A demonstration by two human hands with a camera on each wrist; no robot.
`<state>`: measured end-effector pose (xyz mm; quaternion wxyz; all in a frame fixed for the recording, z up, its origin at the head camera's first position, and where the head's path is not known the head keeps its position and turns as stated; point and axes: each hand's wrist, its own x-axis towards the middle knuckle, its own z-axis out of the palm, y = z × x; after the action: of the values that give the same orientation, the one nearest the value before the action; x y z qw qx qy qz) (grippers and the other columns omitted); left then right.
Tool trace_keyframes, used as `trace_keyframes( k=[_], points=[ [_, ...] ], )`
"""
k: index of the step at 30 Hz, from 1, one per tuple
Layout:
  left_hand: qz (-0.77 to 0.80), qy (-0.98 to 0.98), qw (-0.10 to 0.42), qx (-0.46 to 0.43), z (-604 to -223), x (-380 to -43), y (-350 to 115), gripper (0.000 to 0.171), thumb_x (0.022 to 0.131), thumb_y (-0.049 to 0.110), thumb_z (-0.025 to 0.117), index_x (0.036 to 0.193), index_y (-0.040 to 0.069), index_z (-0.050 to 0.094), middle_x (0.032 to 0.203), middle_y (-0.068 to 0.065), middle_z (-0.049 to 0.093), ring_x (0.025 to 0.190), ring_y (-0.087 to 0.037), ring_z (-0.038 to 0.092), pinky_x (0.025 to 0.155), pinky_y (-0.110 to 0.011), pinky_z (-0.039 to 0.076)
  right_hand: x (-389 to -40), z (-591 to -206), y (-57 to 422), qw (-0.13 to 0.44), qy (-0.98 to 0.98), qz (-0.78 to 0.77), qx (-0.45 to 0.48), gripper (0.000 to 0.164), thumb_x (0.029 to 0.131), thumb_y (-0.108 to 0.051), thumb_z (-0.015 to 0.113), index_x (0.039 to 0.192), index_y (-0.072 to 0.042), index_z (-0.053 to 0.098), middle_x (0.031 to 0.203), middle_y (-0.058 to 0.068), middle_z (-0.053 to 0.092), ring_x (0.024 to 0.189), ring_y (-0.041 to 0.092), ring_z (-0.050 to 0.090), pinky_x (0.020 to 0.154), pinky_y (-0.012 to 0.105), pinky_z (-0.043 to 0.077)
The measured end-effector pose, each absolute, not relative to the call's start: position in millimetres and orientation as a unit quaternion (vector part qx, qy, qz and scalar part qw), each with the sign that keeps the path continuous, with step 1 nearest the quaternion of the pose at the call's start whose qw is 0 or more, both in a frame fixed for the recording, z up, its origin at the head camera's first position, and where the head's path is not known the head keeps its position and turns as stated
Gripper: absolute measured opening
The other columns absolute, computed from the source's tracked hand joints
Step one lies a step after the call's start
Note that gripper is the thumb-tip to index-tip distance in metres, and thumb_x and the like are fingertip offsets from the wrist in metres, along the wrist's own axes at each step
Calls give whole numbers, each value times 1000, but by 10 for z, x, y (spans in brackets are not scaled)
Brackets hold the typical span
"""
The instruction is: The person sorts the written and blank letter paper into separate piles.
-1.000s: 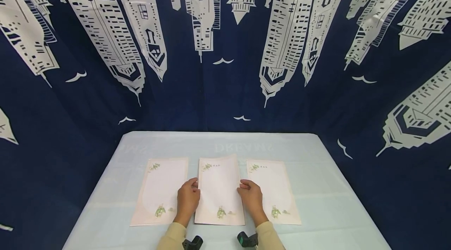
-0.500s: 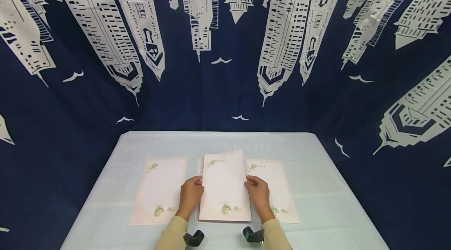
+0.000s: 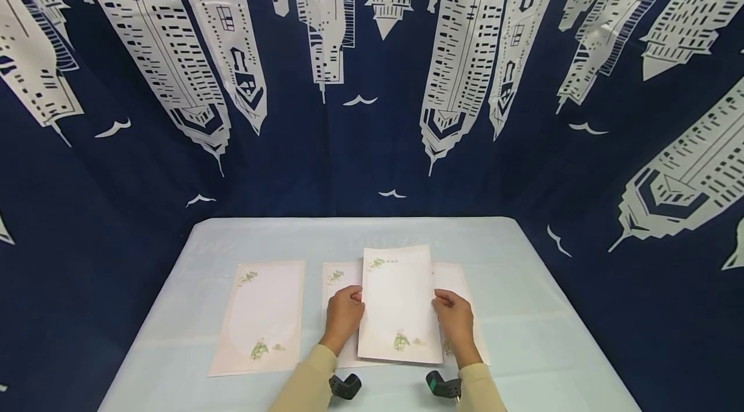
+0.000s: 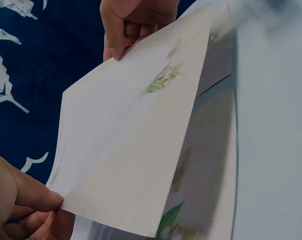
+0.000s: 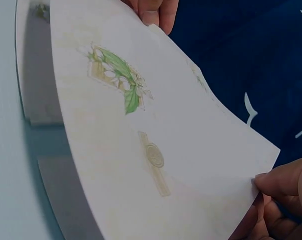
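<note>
A cream sheet of paper (image 3: pixel 400 302) printed with green leaves hangs raised over the table, pinched by its two long sides. My left hand (image 3: pixel 345 315) grips the left edge between thumb and fingers; my right hand (image 3: pixel 455 318) pinches the right edge. In the right wrist view the held paper (image 5: pixel 125 125) bows slightly and shows a leaf print and a round seal motif. Beneath it lie a middle sheet (image 3: pixel 332 276) and a right sheet (image 3: pixel 456 275), each partly covered. Both wrist views show the two hands on opposite edges.
A third matching sheet (image 3: pixel 261 315) lies flat at the left of the pale table (image 3: pixel 174 334). A dark blue cloth (image 3: pixel 360 160) printed with white buildings hangs behind the table. Black wrist devices (image 3: pixel 345 387) sit at both cuffs.
Both hands have lifted the sheet off the middle spot and carried it to the right, uncovering another sheet there. It now overlaps the right sheet.
</note>
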<state>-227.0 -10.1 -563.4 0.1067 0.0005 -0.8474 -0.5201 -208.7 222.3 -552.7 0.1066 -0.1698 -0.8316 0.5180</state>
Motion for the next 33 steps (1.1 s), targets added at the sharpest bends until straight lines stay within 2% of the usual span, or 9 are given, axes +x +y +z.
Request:
trace_keyframes(
  k=[9,19,26,29,33],
  points=[
    [-529,-841,105,-43,-5688,-2281,255,34,74,-12,61,104,-6,75,78,-3,67,67,-10,60,63,-28,52,-2030,-5547,2562,128,-854,470,-185,26,95,-3,60,116,8,70,105,22,72,97,35,68,74,31,55],
    [-536,-837,102,-45,-5733,-2265,509,36,73,-14,59,104,-7,75,78,-2,67,68,-10,60,63,-28,52,-2056,-5554,2783,134,-875,426,-185,24,94,-2,59,113,9,70,100,23,71,90,36,67,69,34,51],
    [-536,-835,110,-61,-5804,-2263,653,28,72,-15,59,94,-5,73,73,1,63,66,-9,56,61,-25,50,-2143,-5591,2912,145,-887,401,-176,22,93,-1,59,108,8,72,95,22,72,89,37,67,72,42,52],
    [-535,-838,89,-68,-5811,-2276,696,12,76,-13,60,77,-1,63,65,5,50,59,-7,45,54,-23,41,-2167,-5600,2952,148,-890,393,-176,22,92,-1,59,108,8,73,94,21,72,89,38,67,75,46,51],
    [-531,-843,43,-72,-5801,-2274,728,31,83,-6,64,66,10,43,62,4,38,56,-9,37,51,-25,33,-2196,-5631,2979,140,-891,391,-183,23,93,-2,58,109,7,72,96,22,72,92,39,67,80,50,51]
  ],
)
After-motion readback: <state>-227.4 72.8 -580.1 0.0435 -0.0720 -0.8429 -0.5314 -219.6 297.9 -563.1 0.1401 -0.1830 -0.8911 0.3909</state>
